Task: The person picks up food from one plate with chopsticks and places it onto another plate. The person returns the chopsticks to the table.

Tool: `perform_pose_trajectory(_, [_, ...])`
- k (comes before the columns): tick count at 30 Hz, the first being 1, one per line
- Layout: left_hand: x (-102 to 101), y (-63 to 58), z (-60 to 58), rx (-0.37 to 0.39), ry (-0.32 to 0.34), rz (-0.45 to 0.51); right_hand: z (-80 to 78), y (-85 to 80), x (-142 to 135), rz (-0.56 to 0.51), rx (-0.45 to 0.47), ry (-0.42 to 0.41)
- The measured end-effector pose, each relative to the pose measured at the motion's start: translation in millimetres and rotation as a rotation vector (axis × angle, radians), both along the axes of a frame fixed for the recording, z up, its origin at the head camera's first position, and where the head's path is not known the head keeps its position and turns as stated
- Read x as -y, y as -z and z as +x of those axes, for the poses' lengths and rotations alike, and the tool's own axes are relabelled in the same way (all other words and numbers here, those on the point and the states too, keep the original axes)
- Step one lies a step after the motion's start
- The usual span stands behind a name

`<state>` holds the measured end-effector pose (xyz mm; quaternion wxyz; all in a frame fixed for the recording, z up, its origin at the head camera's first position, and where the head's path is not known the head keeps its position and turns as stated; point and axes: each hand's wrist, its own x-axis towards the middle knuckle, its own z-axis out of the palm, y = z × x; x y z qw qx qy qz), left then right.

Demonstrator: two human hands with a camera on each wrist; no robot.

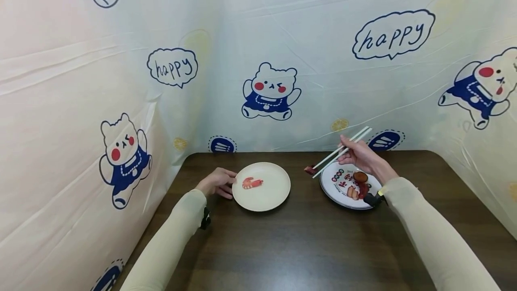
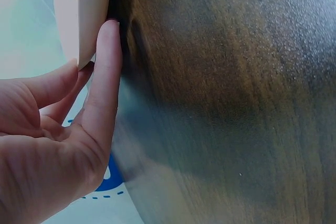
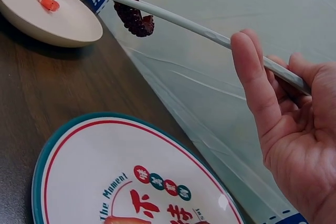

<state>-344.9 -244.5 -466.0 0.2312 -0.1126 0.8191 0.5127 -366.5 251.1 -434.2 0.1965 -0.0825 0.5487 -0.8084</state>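
At the left, my left hand holds the rim of a cream plate, with the thumb on top and fingers beneath in the left wrist view. An orange-pink shrimp lies on this plate. My right hand grips a pair of pale chopsticks. Their tips hold a dark red octopus tentacle with rows of suckers, raised in the air between the two plates. Below the right hand is a white plate with a printed design and a teal rim, partly hidden by the wrist.
On the printed plate sit a round brown piece, a red piece and a pale pinkish piece. Both plates stand on a dark wooden table. A cartoon-printed cloth hangs along its back and sides.
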Motion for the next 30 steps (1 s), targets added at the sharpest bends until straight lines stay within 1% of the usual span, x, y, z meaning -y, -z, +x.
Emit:
perform_pose_trajectory(9, [-3, 3.3, 3.7, -0.006, -0.003, 0.004, 1.2, 5.6, 7, 0.018, -0.002, -0.006])
perform_pose_trajectory(15, [-2, 3.3, 0.7, -0.012, -0.009, 0.005, -2.4, 5.3, 15, 0.006, -0.008, -0.004])
perform_pose_trajectory(21, [0, 3.1, 0.8, -0.006, -0.012, 0.009, -3.1, 6.1, 24, -0.021, -0.027, 0.023])
perform_pose_trajectory(28, [0, 2.3, 0.2, -0.017, -0.006, 0.002, -4.7, 7.3, 30, -0.018, -0.037, 0.058])
perform_pose_trajectory(30, [0, 2.0, 0.6, -0.017, -0.009, -0.002, -4.6, 7.4, 32, -0.022, -0.036, 0.054])
